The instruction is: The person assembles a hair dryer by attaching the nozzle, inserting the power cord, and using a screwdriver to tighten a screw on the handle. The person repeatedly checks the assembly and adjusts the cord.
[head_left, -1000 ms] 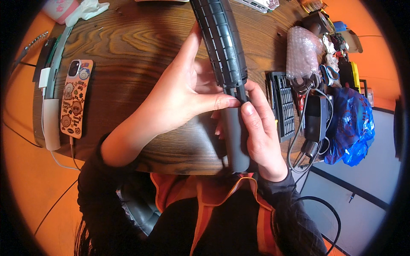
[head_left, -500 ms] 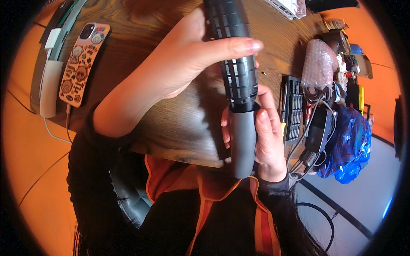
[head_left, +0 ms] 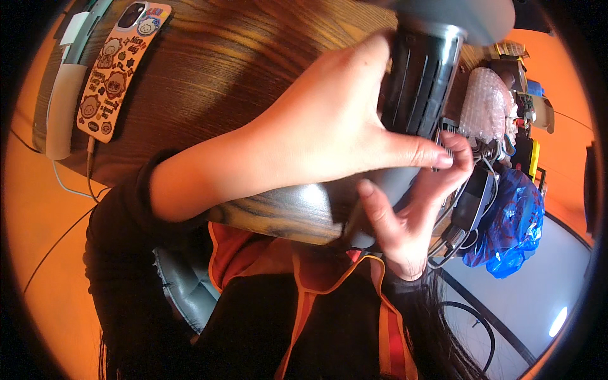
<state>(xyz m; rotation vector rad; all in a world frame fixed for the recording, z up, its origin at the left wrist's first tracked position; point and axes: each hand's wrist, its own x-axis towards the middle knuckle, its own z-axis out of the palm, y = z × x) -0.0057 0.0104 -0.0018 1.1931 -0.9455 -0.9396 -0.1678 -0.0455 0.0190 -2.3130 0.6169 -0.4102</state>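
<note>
A long black-and-grey cylindrical device (head_left: 419,82) with a slotted black barrel stands out in front of me. Its exact kind I cannot make out. A rounded grey end (head_left: 462,16) shows at the top edge, cut off by the picture. My left hand (head_left: 335,123) wraps round the barrel, thumb across its near side, other fingers hidden behind. Lower down, my right hand (head_left: 415,218) curls round the smooth grey handle (head_left: 389,183), thumb on one side and fingers on the other. The left thumb partly covers where barrel and handle meet.
A phone in a cartoon-patterned case (head_left: 114,79), with a cable attached, lies on the wooden table (head_left: 209,69) at the left. On the right are bubble wrap (head_left: 484,104), a black power adapter (head_left: 475,199) with cables, and a blue plastic bag (head_left: 510,221).
The device has moved right and up toward the camera, and its rounded grey end has come into view. My left hand has gone right and down, close to my right hand.
</note>
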